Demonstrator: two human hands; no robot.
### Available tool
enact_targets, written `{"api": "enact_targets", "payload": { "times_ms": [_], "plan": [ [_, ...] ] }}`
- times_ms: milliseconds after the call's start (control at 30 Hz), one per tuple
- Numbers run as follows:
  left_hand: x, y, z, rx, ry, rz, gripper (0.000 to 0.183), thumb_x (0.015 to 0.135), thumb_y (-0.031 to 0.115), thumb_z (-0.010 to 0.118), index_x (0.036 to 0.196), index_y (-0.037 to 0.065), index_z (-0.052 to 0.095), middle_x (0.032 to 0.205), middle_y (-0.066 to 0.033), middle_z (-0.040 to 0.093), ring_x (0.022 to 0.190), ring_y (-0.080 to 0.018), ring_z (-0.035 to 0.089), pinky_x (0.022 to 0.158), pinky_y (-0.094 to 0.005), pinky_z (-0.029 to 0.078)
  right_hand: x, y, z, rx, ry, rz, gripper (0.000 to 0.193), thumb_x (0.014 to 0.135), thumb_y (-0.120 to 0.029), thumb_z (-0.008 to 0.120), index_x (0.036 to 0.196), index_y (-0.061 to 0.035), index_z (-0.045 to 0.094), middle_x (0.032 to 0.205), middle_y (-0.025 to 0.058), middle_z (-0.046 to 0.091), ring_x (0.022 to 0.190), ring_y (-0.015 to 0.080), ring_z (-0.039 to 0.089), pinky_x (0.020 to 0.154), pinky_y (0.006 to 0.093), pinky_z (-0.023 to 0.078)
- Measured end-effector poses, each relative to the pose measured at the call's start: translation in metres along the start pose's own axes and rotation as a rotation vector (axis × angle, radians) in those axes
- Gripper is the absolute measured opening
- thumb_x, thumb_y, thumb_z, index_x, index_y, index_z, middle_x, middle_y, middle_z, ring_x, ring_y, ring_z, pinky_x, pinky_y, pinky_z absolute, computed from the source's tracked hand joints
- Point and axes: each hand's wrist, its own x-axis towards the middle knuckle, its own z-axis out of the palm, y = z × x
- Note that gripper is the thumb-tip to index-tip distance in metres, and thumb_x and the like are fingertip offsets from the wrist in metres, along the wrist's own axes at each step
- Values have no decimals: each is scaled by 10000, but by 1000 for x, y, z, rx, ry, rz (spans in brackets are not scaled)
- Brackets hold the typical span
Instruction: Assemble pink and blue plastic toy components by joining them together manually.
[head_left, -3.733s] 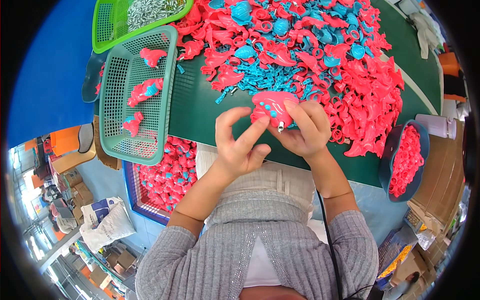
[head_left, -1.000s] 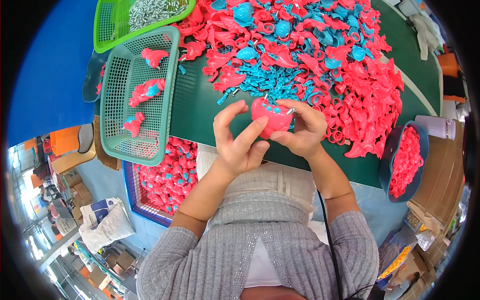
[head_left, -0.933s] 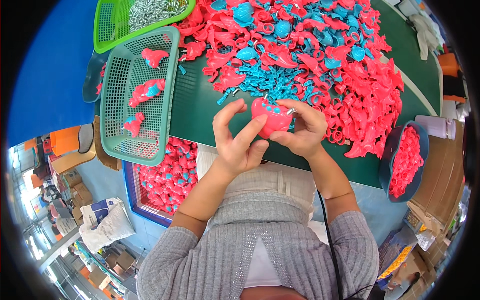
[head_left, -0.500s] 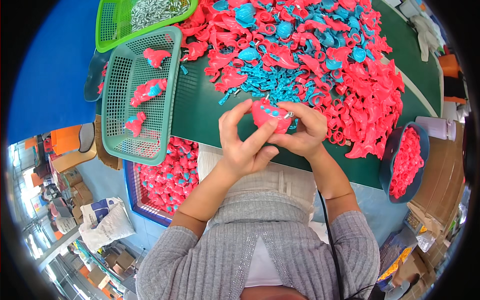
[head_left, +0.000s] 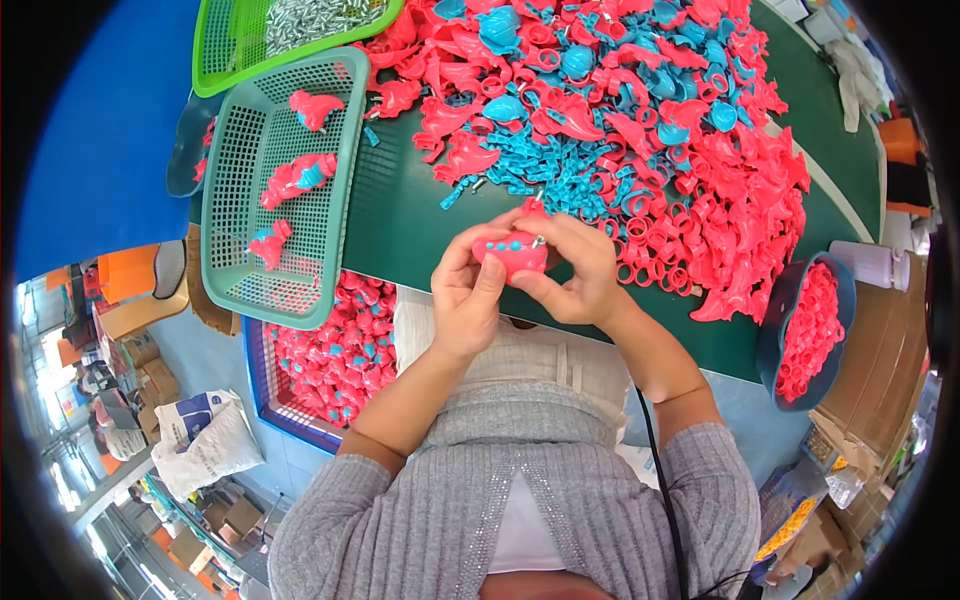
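Between both hands, above the near edge of the green table [head_left: 395, 235], is a pink plastic toy part [head_left: 515, 258] with a row of blue spots and a small metal piece at its right end. My left hand [head_left: 466, 292] grips its left side, thumb across the front. My right hand [head_left: 575, 270] pinches the right side, with the thumb below and the fingers over the top. The fingers hide much of its back. Just beyond them lies a heap of small blue plastic pieces [head_left: 550, 165], beside pink shell parts [head_left: 660, 100].
A grey-green basket [head_left: 225, 200] with three pink-and-blue pieces stands at the left. Behind it, a bright green basket [head_left: 212, 70] holds small metal parts. A blue crate [head_left: 262, 385] of pink toys sits below on the left. At the right is a dark bowl [head_left: 770, 350] of pink rings.
The toy part has come nearer to my body and tilted, its blue spots now along the upper edge. My left index finger has moved off its front, and the left thumb presses there instead.
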Motion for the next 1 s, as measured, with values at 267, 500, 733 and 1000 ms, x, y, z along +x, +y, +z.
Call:
{"api": "enact_targets", "payload": {
  "times_ms": [267,500,733,1000],
  "plan": [
    [-18,7,-24,290,23,100,329,959,219,548,1181,-23,538,1303,-257,502,1191,-267,516,1004,-390,409,-1,10,24,82,2,-192,540,730,-256,775,1132,52,589,723,117,580,563,237,546,512,322,419],
    [-37,8,-34,148,50,20,377,1016,309,392,1135,-19,533,1284,-223,519,1159,-264,529,984,-377,421,-23,3,31,-52,-122,-136,530,749,-322,766,1091,53,611,800,120,629,622,233,594,556,304,464],
    [-47,0,-34,200,286,-23,365,1024,318,346,1097,-4,503,1122,-167,580,1039,-246,579,924,-372,473,-15,16,31,262,-183,101,643,705,-360,807,1200,-16,582,825,64,624,659,146,594,585,262,486],
    [-132,12,-216,655,896,-224,384,1000,316,418,955,-20,598,903,-72,601,791,-127,552,710,-265,453,1,41,-5,276,311,149,251,968,-123,514,1111,64,602,769,62,597,666,109,542,596,226,434]
  ]
}}
